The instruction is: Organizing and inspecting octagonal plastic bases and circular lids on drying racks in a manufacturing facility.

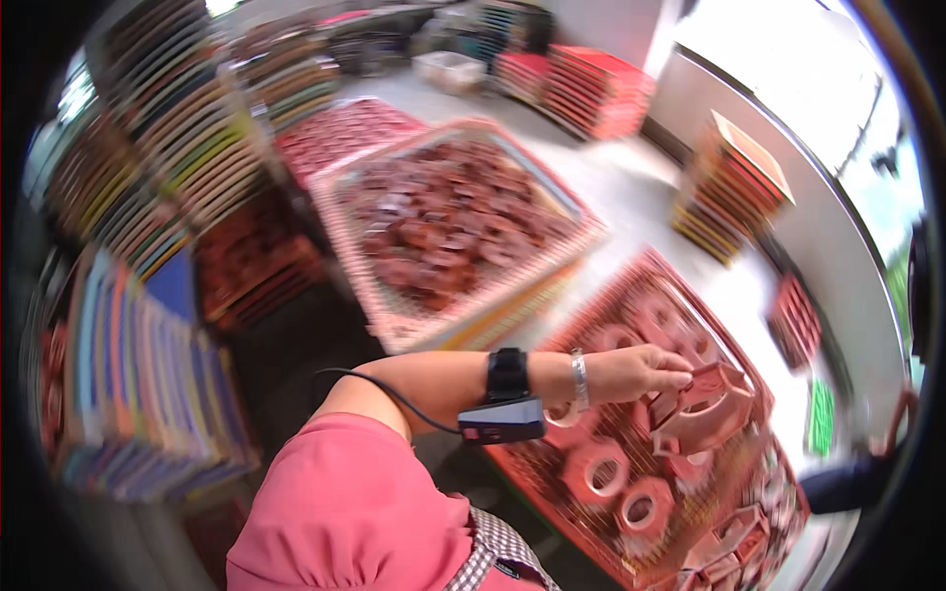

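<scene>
My left hand (645, 372) reaches across to the right, its fingers closed on the edge of a reddish-pink angular piece (724, 419) with a wide opening. The piece is tilted above a red crate (532, 488) with a slatted bottom. Several similar pieces lie in that crate, among them an octagonal ring (595, 471) with a round hole and another ring (645, 507) beside it. Further pieces (729, 542) are heaped at the crate's near right end. Motion blurs the held piece, so its exact kind is unclear. My right hand is out of sight.
A pale pink crate (394, 330) full of small dark red pieces stands beyond my forearm. Tall stacks of coloured trays (177, 118) rise at the left. Red crates (601, 89) and yellowish ones (729, 187) stand along the wall. At the right edge shows part of another person (852, 485).
</scene>
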Tool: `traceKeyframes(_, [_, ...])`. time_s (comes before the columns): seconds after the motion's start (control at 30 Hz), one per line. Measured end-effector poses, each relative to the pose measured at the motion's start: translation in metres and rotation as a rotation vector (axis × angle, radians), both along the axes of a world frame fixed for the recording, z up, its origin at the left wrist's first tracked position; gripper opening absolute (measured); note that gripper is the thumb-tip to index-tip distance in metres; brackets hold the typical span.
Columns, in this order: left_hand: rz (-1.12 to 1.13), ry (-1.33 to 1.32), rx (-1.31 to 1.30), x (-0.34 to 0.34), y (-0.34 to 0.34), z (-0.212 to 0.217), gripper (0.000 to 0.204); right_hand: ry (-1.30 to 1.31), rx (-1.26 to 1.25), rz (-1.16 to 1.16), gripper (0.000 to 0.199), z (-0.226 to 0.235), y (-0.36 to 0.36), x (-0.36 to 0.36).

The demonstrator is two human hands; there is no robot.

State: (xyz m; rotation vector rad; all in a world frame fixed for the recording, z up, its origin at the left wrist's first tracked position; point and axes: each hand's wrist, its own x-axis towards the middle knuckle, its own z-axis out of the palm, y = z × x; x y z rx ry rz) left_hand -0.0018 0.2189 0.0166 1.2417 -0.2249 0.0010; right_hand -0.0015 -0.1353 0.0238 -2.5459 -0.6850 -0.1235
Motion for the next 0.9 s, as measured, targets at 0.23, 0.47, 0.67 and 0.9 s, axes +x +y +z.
traceKeyframes(0.23, [0.868,-0.108,-0.059,-0.391,0.137,0.049,0.029,0.018,0.018,0.684,0.023,0.02,0.236,-0.092])
traceKeyframes(0.47, [1.969,0.075,0.601,-0.732,0.076,0.111,0.023,0.052,0.042,1.331,0.023,0.044,0.451,-0.268])
traceKeyframes(0.67, [2.563,0.306,0.857,-0.883,-0.011,0.138,0.026,0.036,0.196,1.847,0.025,0.079,0.582,-0.414])
traceKeyframes(0.9, [2.683,-0.267,0.295,-0.985,-0.082,0.144,0.034,0.972,0.234,1.947,0.011,0.112,0.656,-0.568])
